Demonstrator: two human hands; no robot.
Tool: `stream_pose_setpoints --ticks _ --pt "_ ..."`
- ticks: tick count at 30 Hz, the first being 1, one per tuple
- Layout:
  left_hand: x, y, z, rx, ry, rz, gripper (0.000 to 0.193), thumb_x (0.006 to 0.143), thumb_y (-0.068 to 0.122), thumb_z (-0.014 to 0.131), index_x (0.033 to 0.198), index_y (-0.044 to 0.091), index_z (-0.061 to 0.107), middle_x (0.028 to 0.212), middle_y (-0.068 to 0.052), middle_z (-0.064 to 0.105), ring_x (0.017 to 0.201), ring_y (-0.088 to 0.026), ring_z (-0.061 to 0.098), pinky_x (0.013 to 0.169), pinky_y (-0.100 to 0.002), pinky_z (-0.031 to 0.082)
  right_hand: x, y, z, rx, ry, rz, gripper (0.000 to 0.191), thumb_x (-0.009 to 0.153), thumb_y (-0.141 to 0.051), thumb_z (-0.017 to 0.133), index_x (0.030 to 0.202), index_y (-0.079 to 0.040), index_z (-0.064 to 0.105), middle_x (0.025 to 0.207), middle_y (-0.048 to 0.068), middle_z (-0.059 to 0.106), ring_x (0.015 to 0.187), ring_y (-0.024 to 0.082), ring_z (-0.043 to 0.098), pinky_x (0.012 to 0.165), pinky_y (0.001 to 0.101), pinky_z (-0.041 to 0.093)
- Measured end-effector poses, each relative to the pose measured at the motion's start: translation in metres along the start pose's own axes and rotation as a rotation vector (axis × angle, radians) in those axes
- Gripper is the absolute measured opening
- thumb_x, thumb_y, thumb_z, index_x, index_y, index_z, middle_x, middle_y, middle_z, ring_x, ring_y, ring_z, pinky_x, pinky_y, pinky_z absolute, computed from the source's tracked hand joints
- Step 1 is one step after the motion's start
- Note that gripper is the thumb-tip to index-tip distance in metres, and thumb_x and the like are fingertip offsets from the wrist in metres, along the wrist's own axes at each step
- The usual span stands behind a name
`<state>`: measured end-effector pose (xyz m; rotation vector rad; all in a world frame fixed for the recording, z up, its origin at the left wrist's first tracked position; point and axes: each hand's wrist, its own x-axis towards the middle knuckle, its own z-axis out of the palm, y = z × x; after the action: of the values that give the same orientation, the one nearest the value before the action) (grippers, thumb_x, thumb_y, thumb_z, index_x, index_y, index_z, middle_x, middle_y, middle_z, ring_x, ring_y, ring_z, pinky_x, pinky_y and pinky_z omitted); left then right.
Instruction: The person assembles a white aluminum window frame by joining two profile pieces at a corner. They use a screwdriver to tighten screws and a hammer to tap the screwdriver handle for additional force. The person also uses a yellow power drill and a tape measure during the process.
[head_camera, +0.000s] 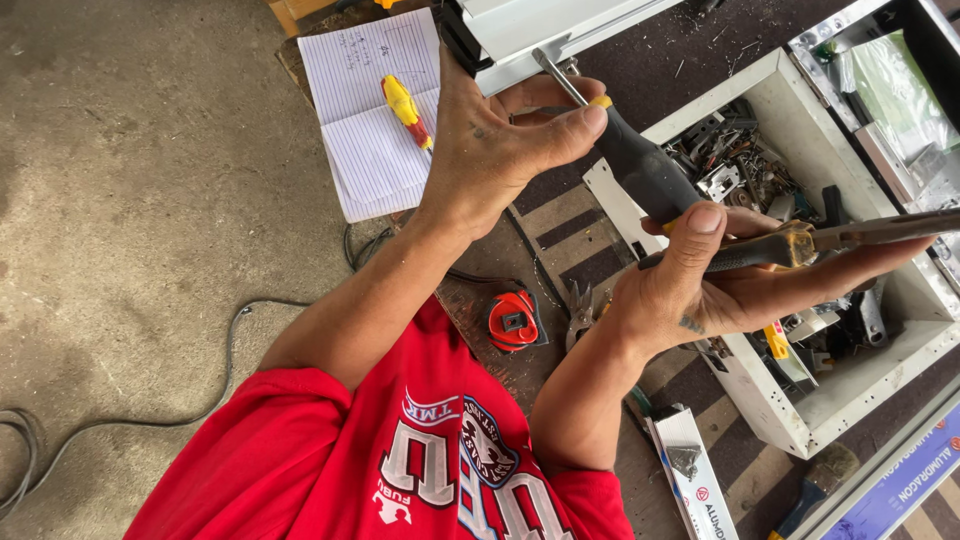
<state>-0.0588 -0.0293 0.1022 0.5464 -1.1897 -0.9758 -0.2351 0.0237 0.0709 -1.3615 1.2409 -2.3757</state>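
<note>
Gripping a black rubber-handled screwdriver (640, 165), the left hand (500, 140) pinches its upper end while the right hand (700, 285) clamps the lower end together with a long metal tool (860, 235). Both are raised above a striped tabletop (575, 235), between a lined notebook (365, 140) and a white box of metal scraps (850, 390), beside bare concrete floor (140, 180)

bench (560, 215) striped | on it: notebook (375, 115), red tape measure (513, 320), white parts box (800, 420)
</note>
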Motion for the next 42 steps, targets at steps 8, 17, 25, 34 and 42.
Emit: stream_pose_setpoints --ticks 8,17,25,34,42 --pt "0.000 -0.005 0.000 0.011 0.012 -0.004 0.077 0.096 0.007 0.084 0.148 0.002 0.027 0.116 -0.017 0.072 0.102 -0.024 0.080 0.088 -0.037 0.075 -0.002 0.003 -0.001 -0.068 0.007 0.007 0.101 0.105 -0.037 0.091 0.166 -0.031 0.011 0.172 0.009 0.014 0.095 0.004 0.061 0.059 0.0188 0.046" --pt "0.000 -0.005 -0.003 -0.070 0.037 -0.086 0.068 0.096 0.003 0.081 0.143 0.005 0.032 0.108 -0.018 0.076 0.102 -0.025 0.081 0.085 -0.040 0.071 -0.003 -0.004 0.004 -0.061 -0.033 0.000 0.101 0.098 -0.050 0.084 0.165 -0.028 0.011 0.172 0.011 0.011 0.065 0.008 0.062 0.058 0.0224 0.050" --pt "0.002 -0.002 -0.006 -0.038 0.033 -0.069 0.054 0.098 0.004 0.081 0.138 0.002 0.043 0.108 -0.018 0.077 0.097 -0.023 0.081 0.080 -0.038 0.071 -0.004 -0.025 -0.036 0.081 -0.094 -0.071 0.090 0.108 -0.041 0.073 0.166 -0.035 0.005 0.126 0.016 0.066 0.061 0.022 0.071 0.069 0.0394 0.064" --pt "0.001 0.005 -0.007 -0.068 0.057 -0.121 0.053 0.098 0.004 0.080 0.136 0.000 0.044 0.109 -0.017 0.076 0.098 -0.025 0.081 0.082 -0.038 0.075 -0.012 -0.007 -0.122 0.347 0.068 -0.049 0.052 0.110 -0.031 0.068 0.151 -0.018 0.040 0.113 0.014 0.064 0.067 0.023 0.061 0.054 0.0339 0.054" --pt "0.003 0.007 -0.006 -0.051 0.068 -0.144 0.048 0.097 0.005 0.079 0.132 0.001 0.047 0.104 -0.016 0.078 0.094 -0.023 0.081 0.078 -0.036 0.075 0.001 -0.023 -0.162 0.276 0.077 -0.138 0.042 0.105 -0.044 0.056 0.120 -0.006 0.046 0.103 0.009 0.060 0.065 0.015 0.056 0.052 0.0264 0.053"
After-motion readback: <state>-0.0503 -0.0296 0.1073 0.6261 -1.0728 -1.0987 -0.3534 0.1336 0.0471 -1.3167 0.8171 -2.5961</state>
